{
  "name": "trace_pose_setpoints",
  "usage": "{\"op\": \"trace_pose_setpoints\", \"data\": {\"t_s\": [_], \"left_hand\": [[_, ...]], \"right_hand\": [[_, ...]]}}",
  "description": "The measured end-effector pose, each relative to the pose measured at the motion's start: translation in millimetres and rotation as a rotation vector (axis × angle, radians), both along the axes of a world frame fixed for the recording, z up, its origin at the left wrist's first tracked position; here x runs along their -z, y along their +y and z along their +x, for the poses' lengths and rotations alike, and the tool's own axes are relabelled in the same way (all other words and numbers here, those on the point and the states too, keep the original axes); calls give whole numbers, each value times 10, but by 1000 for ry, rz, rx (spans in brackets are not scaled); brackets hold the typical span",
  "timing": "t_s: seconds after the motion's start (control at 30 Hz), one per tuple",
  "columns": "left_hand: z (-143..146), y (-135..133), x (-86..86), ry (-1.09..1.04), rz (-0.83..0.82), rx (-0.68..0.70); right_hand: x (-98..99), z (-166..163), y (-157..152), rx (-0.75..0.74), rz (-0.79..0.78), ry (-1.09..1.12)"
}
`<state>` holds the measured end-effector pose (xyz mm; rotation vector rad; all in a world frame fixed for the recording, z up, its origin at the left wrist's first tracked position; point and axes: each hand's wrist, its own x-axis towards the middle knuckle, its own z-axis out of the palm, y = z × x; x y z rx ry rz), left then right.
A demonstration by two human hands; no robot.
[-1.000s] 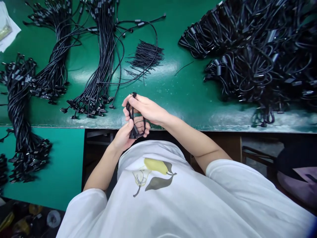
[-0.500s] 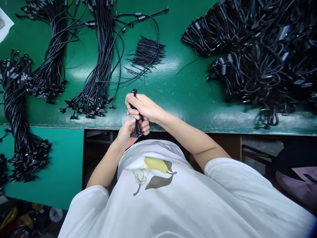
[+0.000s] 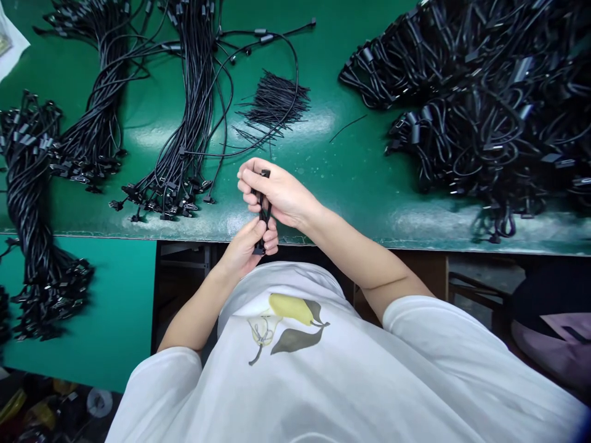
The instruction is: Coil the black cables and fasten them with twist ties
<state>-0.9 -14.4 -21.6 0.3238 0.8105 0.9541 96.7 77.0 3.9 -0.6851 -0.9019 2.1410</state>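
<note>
Both hands have shifted a little to the right since half a second ago, and the coiled cable (image 3: 265, 212) has gone with them; its top plug (image 3: 265, 173) now shows beside the base of the right thumb rather than beyond the fingertips. Right hand (image 3: 279, 191) is curled narrow around the upper part of the cable, thumb and forefinger close together at the left; whether they pinch something small I cannot tell. Left hand (image 3: 244, 243) is closed on the lower end, with a dark plug (image 3: 259, 251) showing below the thumb; the coil is upright in the view, around the near edge of the green table (image 3: 323, 191).

Beyond the hands lies a heap of short thin strips (image 3: 277, 101), crossed by a loose cable (image 3: 297, 67); one single strip (image 3: 347, 127) lies apart to the right; a big pile of coiled cables (image 3: 480, 117) fills the far right. Three long bundles stand to the left: one nearest the hands (image 3: 191, 92), one farther over (image 3: 104, 92), one (image 3: 32, 172) reaching onto a lower green surface (image 3: 115, 295). Markings on the cables' grey sleeves are too small to read; the white shirt (image 3: 351, 381) carries a pear print (image 3: 290, 309); what is on the paper (image 3: 12, 52) at upper left cannot be made out.
</note>
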Motion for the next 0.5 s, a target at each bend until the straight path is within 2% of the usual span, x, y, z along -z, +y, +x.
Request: {"op": "trace_pose_setpoints", "data": {"t_s": [0.2, 0.37, 0.5], "left_hand": [[13, 19, 46, 41, -93, 43], [23, 3, 125, 247, 70, -12], [22, 52, 79, 258, 98, -70]], "right_hand": [[-2, -21, -18, 51, -39, -21], [20, -12, 18, 41, -138, -4], [10, 26, 0, 86, -127, 96]]}}
